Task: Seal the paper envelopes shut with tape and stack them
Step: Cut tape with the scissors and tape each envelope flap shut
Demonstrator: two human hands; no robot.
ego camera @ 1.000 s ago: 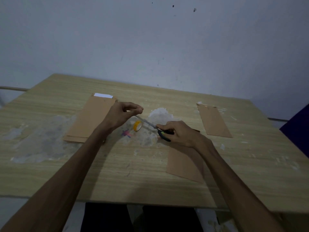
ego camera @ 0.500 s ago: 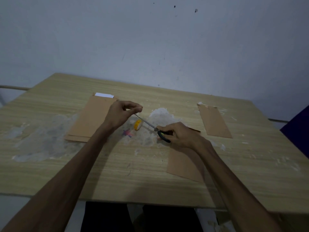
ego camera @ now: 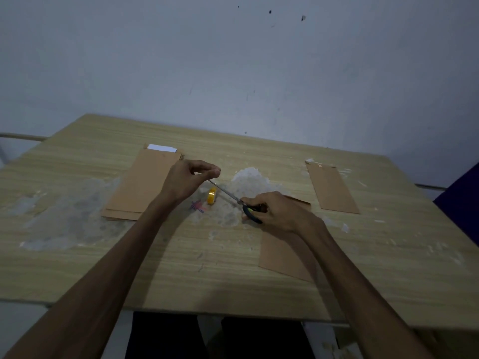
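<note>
My left hand (ego camera: pixel 190 178) hovers above the table with thumb and fingers pinched together, apparently on a strip of clear tape that I cannot make out. My right hand (ego camera: pixel 274 211) grips black-handled scissors (ego camera: pixel 234 199), their blades pointing up-left towards my left fingertips. A small yellow tape roll (ego camera: pixel 211 196) lies on the table below the blades. A brown envelope (ego camera: pixel 285 255) lies under my right wrist. A stack of brown envelopes (ego camera: pixel 141 187) with white paper showing at the top lies to the left. One more envelope (ego camera: pixel 331 189) lies at the right.
The wooden table (ego camera: pixel 181 268) has pale, glossy patches of residue (ego camera: pixel 64 216) at the left and middle, and small scraps near the right. A small red-blue mark (ego camera: pixel 197 206) sits beside the roll. A dark blue object (ego camera: pixel 461 200) stands at the right edge.
Almost nothing has changed. Both hands keep their pose, with the scissors shifting only slightly near my left fingertips.
</note>
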